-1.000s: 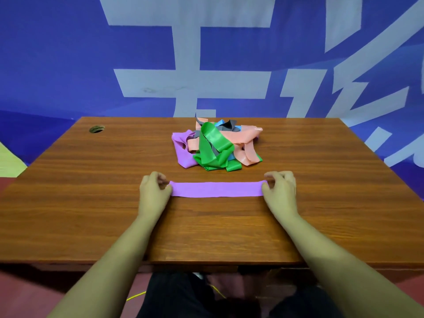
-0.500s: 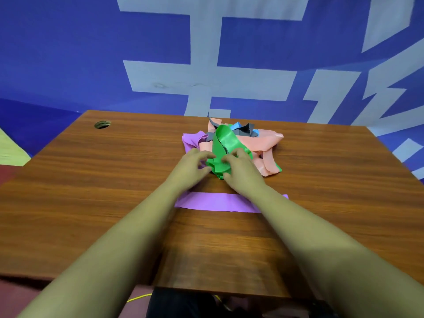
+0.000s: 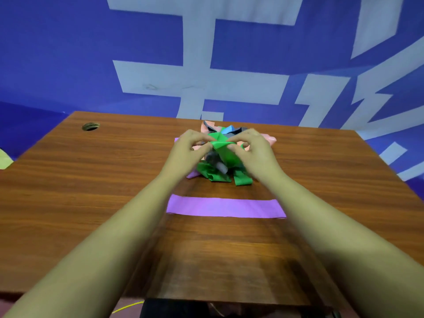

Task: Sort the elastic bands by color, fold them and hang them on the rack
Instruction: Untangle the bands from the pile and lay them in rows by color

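Elastic bands [image 3: 220,175]: lay in a tangled pile at the far middle of the table [image 3: 91,191], with green, pink [image 3: 269,140], blue [image 3: 229,129] and grey strips and one purple end mixed together.

Green band [image 3: 226,152]: was raised at its top above the pile. Was pinched along a fold between thumb and forefinger of the left hand [image 3: 188,150] on one side and of the right hand [image 3: 257,152] on the other, the two hands close together over the heap, remaining fingers loosely curled. Trailed down from the pinch into the pile, lower loops resting on the wood.

Purple band [image 3: 226,207]: lay by itself, apart from the pile and nearer the person. Was spread flat and straight across the table, spanning the gap between the two forearms.

Surface of the table: showed brown wood grain with a slight gloss. Had a round cable hole [image 3: 90,126] near the far left corner. Ended at its far edge close against the backdrop.

Backdrop [image 3: 68,53]: filled the whole room side behind the table, deep blue, crossed by large pale strokes [image 3: 197,76] of lettering cut off by the frame.

Elsewhere: a yellowish patch [image 3: 4,159] at the left edge beside the table, and below the near edge a thin yellow cord [image 3: 128,306] and dark clothing.
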Action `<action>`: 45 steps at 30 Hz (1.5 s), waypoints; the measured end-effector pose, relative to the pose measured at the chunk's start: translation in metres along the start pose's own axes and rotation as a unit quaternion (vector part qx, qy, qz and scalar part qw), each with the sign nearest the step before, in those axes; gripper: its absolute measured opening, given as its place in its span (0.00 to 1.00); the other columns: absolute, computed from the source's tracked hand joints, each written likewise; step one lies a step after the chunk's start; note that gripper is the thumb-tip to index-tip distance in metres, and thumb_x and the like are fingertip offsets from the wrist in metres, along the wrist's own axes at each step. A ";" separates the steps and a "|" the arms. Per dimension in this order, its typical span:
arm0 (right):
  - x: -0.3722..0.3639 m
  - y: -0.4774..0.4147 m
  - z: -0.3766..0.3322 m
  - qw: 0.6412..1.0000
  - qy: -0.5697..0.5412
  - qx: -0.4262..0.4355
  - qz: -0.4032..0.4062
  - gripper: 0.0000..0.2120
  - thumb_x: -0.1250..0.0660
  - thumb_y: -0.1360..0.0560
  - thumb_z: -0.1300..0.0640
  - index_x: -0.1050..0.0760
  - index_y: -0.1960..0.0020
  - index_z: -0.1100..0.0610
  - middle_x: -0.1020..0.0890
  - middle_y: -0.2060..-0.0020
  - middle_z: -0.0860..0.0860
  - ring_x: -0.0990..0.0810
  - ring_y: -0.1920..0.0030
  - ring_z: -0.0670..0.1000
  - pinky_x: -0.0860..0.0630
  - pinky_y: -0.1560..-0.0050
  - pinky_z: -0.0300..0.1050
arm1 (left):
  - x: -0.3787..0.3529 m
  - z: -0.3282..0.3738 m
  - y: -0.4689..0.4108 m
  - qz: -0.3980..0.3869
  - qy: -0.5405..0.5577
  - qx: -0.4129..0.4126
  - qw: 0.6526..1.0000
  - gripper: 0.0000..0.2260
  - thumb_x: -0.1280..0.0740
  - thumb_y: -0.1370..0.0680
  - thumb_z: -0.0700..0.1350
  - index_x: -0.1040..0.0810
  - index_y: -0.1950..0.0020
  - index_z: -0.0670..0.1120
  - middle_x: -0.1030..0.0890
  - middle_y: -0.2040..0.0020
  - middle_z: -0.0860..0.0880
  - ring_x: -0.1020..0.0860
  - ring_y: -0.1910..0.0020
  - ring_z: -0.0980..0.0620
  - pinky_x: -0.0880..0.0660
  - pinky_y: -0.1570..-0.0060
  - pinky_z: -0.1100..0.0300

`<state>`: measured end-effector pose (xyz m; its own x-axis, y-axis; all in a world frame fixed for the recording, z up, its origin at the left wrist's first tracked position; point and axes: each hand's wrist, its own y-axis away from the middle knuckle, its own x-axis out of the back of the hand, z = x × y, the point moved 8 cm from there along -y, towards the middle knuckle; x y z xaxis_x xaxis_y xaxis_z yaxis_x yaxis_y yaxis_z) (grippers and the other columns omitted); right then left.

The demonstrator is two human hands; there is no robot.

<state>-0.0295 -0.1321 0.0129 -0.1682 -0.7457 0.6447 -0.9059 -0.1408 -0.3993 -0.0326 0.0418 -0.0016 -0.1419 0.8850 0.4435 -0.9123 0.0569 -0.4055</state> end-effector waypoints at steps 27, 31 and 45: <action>0.133 0.075 -0.109 0.917 -0.388 -0.094 0.012 0.09 0.30 0.25 0.64 0.22 0.45 0.61 0.18 0.62 0.54 0.20 0.61 0.50 0.24 0.57 0.47 | -0.002 0.170 0.091 -0.076 0.316 0.050 0.944 0.13 0.33 0.22 0.37 0.27 0.39 0.47 0.15 0.58 0.46 0.16 0.56 0.52 0.21 0.56 0.61; 0.133 0.092 -0.114 0.936 -0.346 -0.068 -0.014 0.10 0.30 0.25 0.64 0.22 0.44 0.61 0.18 0.61 0.57 0.19 0.59 0.51 0.23 0.57 0.45 | 0.006 0.162 0.101 0.003 0.368 0.057 0.928 0.11 0.34 0.21 0.41 0.22 0.39 0.41 0.16 0.50 0.39 0.17 0.49 0.46 0.21 0.52 0.59; 0.124 0.131 -0.094 0.982 -0.188 -0.007 0.028 0.02 0.28 0.26 0.62 0.17 0.54 0.60 0.16 0.58 0.58 0.20 0.59 0.51 0.24 0.56 0.45 | 0.001 0.167 0.118 -0.021 0.210 -0.022 0.977 0.06 0.31 0.23 0.37 0.19 0.48 0.45 0.16 0.61 0.49 0.20 0.59 0.58 0.25 0.56 0.67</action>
<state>-0.2054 -0.1819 0.1022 -0.0649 -0.9399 0.3353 -0.9051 -0.0860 -0.4164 -0.2048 -0.0278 0.0846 0.0737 0.9925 0.0978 -0.8953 0.1091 -0.4319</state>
